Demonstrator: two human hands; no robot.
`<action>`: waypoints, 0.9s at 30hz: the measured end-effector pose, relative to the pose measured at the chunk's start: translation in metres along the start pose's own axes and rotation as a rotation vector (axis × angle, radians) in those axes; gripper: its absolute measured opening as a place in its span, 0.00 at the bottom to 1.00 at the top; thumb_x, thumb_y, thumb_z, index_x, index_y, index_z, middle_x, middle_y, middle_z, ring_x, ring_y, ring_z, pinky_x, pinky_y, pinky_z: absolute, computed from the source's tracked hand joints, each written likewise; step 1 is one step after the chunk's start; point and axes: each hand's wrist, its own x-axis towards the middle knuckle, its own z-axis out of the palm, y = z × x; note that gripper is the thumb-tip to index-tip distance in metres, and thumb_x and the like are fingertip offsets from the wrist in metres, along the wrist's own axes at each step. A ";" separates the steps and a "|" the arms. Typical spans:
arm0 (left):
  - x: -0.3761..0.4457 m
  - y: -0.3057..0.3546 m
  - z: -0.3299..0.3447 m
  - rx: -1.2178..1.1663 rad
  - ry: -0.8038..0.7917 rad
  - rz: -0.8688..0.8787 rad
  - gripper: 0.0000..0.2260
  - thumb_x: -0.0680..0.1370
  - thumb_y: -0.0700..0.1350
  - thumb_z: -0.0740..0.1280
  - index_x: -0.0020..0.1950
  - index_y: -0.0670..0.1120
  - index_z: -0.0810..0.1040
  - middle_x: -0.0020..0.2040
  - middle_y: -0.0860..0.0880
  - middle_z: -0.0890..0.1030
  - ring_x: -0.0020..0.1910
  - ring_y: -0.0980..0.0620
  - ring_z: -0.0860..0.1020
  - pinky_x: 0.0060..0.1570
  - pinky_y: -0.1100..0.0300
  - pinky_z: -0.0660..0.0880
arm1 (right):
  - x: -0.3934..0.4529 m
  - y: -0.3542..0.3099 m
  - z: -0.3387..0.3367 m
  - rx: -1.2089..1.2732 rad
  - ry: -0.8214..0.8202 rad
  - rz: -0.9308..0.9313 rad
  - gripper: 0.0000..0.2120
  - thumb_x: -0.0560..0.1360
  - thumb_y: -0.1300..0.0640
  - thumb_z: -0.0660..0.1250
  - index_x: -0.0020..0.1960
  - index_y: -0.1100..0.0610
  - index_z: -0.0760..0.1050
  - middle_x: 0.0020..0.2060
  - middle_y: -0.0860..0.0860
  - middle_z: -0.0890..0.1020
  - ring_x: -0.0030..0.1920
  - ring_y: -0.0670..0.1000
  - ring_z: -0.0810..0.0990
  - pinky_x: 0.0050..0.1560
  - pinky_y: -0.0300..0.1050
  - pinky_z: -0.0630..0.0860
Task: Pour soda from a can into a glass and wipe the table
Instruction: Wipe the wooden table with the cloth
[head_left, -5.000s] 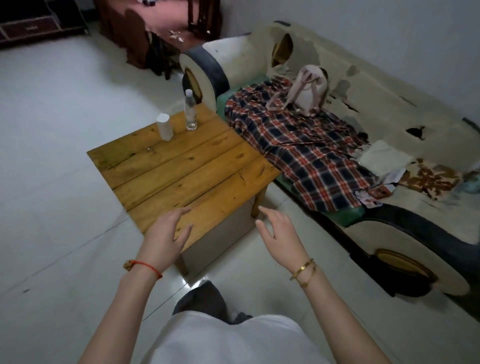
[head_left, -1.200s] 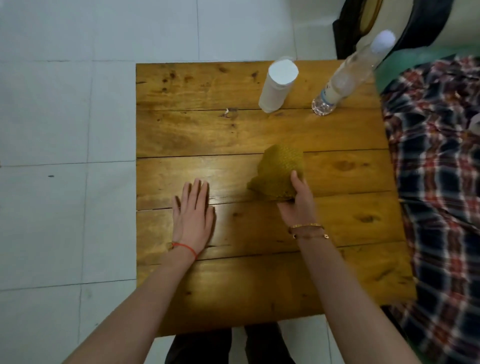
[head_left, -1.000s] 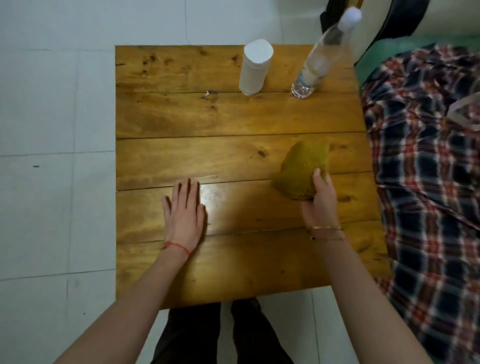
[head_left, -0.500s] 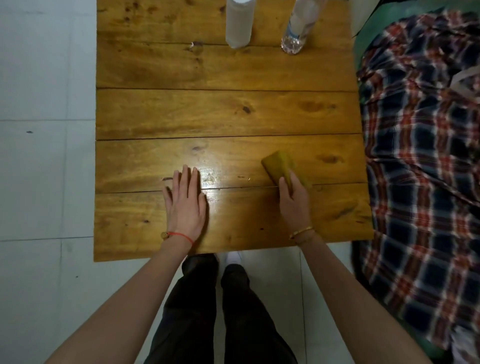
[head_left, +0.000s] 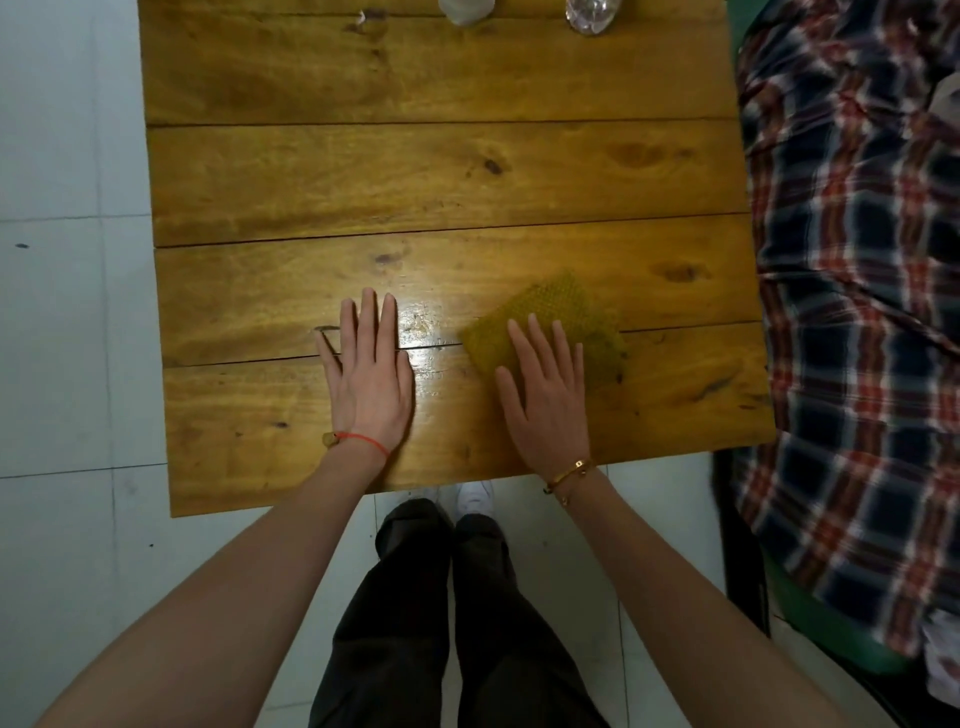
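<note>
A yellow-green cloth (head_left: 558, 312) lies on the wooden plank table (head_left: 415, 176), near its front right. My right hand (head_left: 545, 395) presses flat on the cloth's near part, fingers straight and spread. My left hand (head_left: 371, 374) rests flat on the table just left of it, fingers straight. A wet, shiny patch shows on the wood between the two hands. At the far edge, only the bottom of a white cup (head_left: 466, 9) and the base of a clear plastic bottle (head_left: 592, 14) are in view. No can is visible.
A plaid blanket (head_left: 857, 322) covers a sofa close against the table's right side. White tiled floor (head_left: 67, 364) lies to the left and in front. My legs and shoes (head_left: 475, 499) stand at the table's near edge.
The cloth has been drawn back toward the near edge and slightly left. My right hand now lies flat on it with spread fingers. My view tilted down, cutting off the cup and bottle.
</note>
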 end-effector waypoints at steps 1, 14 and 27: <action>0.002 -0.001 0.001 0.010 0.004 0.003 0.27 0.83 0.48 0.51 0.80 0.49 0.45 0.81 0.48 0.46 0.80 0.46 0.43 0.75 0.36 0.42 | 0.004 0.004 0.002 -0.058 -0.007 -0.011 0.26 0.82 0.44 0.50 0.78 0.49 0.55 0.79 0.49 0.56 0.79 0.54 0.45 0.78 0.60 0.44; 0.023 -0.010 0.010 0.066 0.038 0.029 0.27 0.83 0.49 0.50 0.80 0.49 0.45 0.81 0.49 0.45 0.80 0.47 0.42 0.74 0.34 0.43 | 0.072 -0.001 0.026 -0.221 0.118 0.292 0.34 0.81 0.39 0.46 0.80 0.58 0.44 0.80 0.54 0.47 0.79 0.56 0.43 0.77 0.61 0.45; 0.023 -0.010 0.002 0.069 0.025 0.026 0.27 0.82 0.45 0.51 0.80 0.49 0.47 0.81 0.49 0.48 0.80 0.48 0.44 0.74 0.35 0.45 | 0.041 0.023 0.014 -0.319 -0.047 0.027 0.38 0.80 0.37 0.51 0.79 0.60 0.43 0.79 0.54 0.45 0.79 0.53 0.42 0.79 0.54 0.47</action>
